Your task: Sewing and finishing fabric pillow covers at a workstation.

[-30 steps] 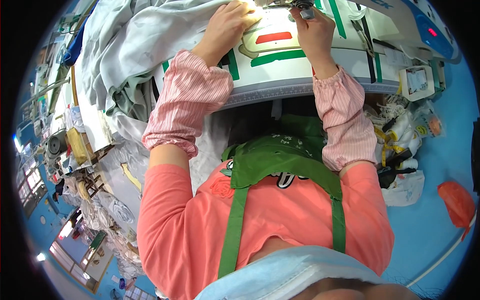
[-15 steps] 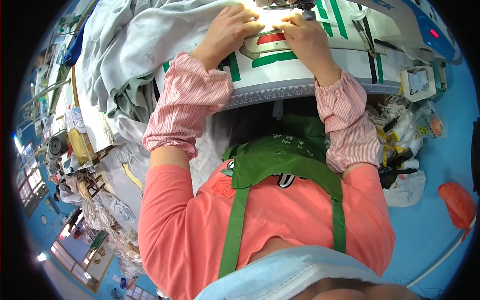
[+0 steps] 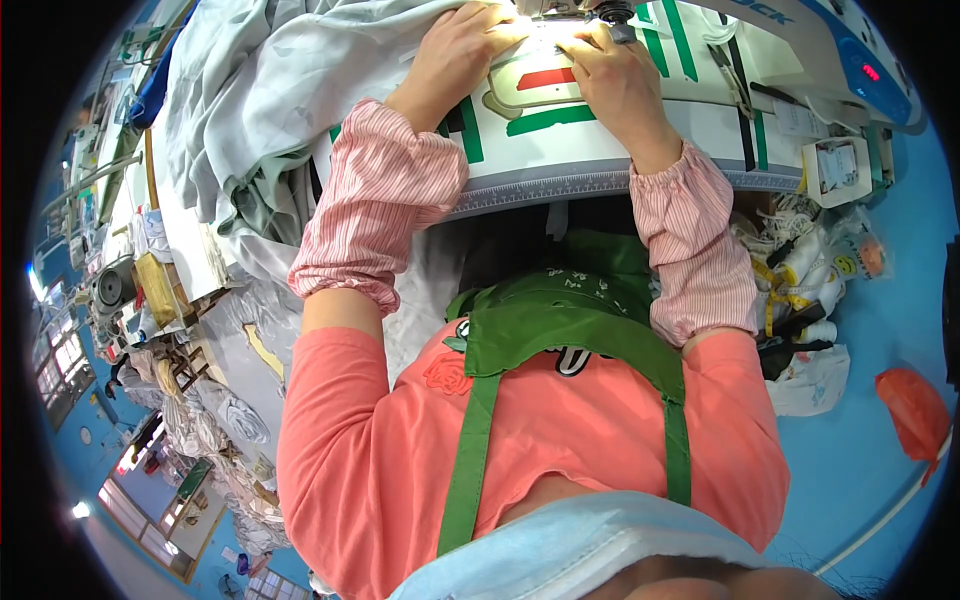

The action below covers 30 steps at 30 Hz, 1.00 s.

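My left hand (image 3: 462, 47) lies flat on pale grey cloth (image 3: 300, 90) spread over the white sewing table (image 3: 610, 150), fingers pressing a white piece toward the needle area of the sewing machine (image 3: 800, 45). My right hand (image 3: 618, 75) rests just right of it, fingers curled down on the same white piece under the machine's bright lamp. Both hands sit close together at the top of the view. Green and red tape marks show on the table between them. Striped pink sleeve covers wrap both forearms.
A big heap of grey cloth hangs off the table's left side. Thread cones and small tools (image 3: 800, 270) crowd a bin at the right. A cluttered bench (image 3: 140, 270) stands at the left. An orange bag (image 3: 915, 410) lies on the blue floor.
My right hand came down from the machine's needle area and moved left onto the white piece, next to my left hand. My left hand stayed on the cloth.
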Each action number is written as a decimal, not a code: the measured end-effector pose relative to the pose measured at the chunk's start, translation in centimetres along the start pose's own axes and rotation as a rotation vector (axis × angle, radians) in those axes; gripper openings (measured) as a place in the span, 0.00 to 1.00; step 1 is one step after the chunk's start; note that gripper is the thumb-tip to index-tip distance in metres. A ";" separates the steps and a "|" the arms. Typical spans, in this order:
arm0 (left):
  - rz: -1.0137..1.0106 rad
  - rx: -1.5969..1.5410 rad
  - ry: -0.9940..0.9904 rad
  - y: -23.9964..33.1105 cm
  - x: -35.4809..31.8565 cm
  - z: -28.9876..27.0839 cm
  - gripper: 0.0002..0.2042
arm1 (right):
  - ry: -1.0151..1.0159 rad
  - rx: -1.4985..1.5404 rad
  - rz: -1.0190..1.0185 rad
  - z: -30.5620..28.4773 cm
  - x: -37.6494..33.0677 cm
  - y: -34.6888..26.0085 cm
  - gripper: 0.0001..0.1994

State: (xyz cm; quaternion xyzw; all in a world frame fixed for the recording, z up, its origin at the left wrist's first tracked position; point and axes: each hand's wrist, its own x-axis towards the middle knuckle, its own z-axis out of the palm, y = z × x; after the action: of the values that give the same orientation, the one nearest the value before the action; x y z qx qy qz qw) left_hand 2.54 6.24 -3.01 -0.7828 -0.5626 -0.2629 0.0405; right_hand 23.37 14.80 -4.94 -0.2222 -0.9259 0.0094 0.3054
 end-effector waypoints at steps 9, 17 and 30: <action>0.171 -0.098 0.280 -1.8 -0.5 2.0 0.14 | 0.021 0.054 0.028 0.0 0.3 -0.3 0.08; -0.021 0.051 -0.343 -4.1 0.7 -1.9 0.06 | 0.121 0.237 -0.306 1.3 1.0 -4.6 0.12; -0.268 0.156 -0.634 4.3 0.0 -2.9 0.14 | -0.096 0.327 -0.135 -4.7 -7.0 -8.4 0.07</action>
State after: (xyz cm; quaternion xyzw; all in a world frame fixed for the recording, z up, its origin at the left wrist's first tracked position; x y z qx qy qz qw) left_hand 5.34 3.62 0.42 -0.7392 -0.6633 0.0340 -0.1115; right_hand 27.69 3.73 -3.78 -0.1060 -0.9384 0.1500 0.2928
